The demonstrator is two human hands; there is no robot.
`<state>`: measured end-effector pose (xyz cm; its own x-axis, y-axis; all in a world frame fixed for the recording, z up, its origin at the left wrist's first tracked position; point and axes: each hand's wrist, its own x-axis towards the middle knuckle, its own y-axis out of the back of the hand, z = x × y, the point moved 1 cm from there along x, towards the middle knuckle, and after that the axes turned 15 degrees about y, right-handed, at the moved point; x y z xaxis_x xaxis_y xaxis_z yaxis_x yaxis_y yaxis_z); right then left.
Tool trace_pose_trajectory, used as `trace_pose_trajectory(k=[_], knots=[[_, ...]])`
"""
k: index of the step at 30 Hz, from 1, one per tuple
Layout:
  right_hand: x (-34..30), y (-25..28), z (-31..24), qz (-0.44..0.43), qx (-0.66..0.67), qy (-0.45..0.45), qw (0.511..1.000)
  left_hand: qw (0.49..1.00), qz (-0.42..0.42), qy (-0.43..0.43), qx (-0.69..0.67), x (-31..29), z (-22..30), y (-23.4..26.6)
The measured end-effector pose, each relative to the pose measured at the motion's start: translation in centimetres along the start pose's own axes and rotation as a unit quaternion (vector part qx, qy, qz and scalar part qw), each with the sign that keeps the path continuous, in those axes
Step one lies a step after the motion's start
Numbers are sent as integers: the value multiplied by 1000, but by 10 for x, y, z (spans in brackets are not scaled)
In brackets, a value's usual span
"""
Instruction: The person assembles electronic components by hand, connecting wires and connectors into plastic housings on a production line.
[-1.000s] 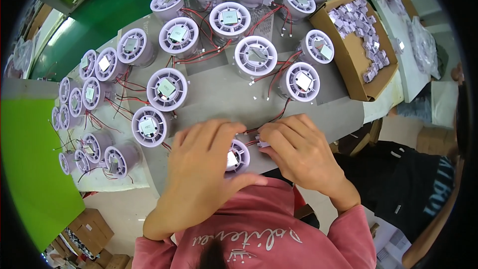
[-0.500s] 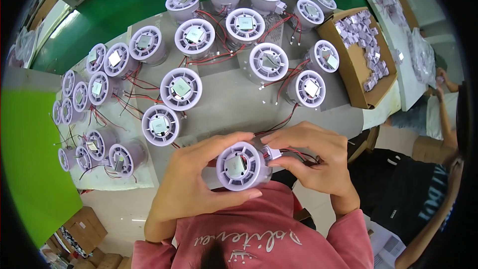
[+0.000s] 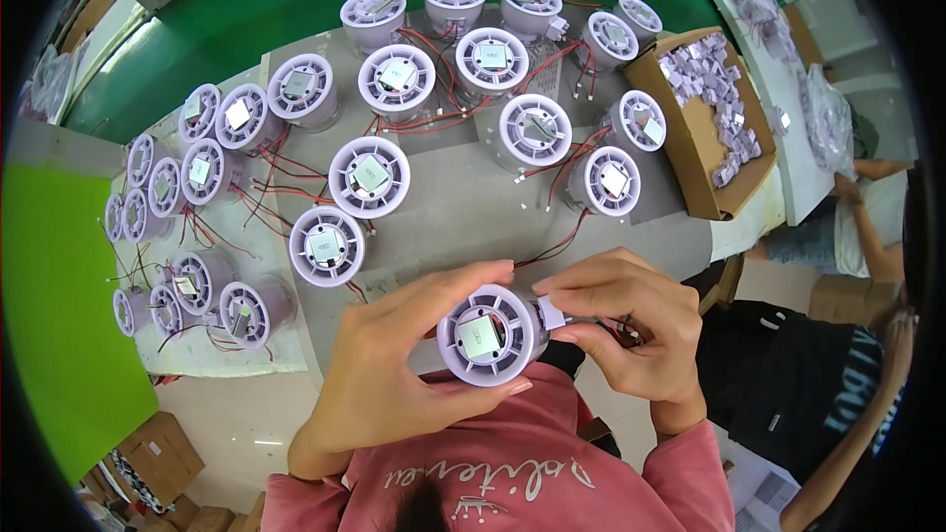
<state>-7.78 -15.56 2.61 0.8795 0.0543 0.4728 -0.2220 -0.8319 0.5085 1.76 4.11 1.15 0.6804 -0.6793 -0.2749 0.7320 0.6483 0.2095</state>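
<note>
My left hand is wrapped round a lavender plastic lamp-like housing, thumb below and fingers above. Its round spoked end faces up, and a square silvery-green plate sits in the centre, with a dark gap beside it showing a bit of red. Between thumb and fingertips, my right hand pinches a small lavender plastic block against the housing's right side. Red and black wires run beneath the right hand's fingers. Whether the block is seated in the housing, I cannot tell.
Many similar housings stand on the grey table, their red and black wires trailing between them. An open cardboard box of small lavender blocks stands at the right. Other people are at the far right, beside a white bench.
Both hands and the housing have shifted slightly right and down in the picture. The housing has tilted a little; the block stays pinched at its side. The table scene has also moved slightly.
</note>
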Motion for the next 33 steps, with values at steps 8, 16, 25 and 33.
trace_pose_trajectory(k=[8, 16, 25, 33], knots=[[-2, -3, -13, 31, -56, 67, 996, 1000, 3, 16, -22, -8, 6, -2], [1, -3, -24, 52, -101, 102, 988, 988, 38, -147, 10, -1, 7, -1], [10, 4, -25, 57, -131, 125, 982, 983, 46, -180, 11, 6, 14, -3], [3, 22, -2, 67, -57, 68, 994, 979, 48, -179, 90, -1, 14, -6]])
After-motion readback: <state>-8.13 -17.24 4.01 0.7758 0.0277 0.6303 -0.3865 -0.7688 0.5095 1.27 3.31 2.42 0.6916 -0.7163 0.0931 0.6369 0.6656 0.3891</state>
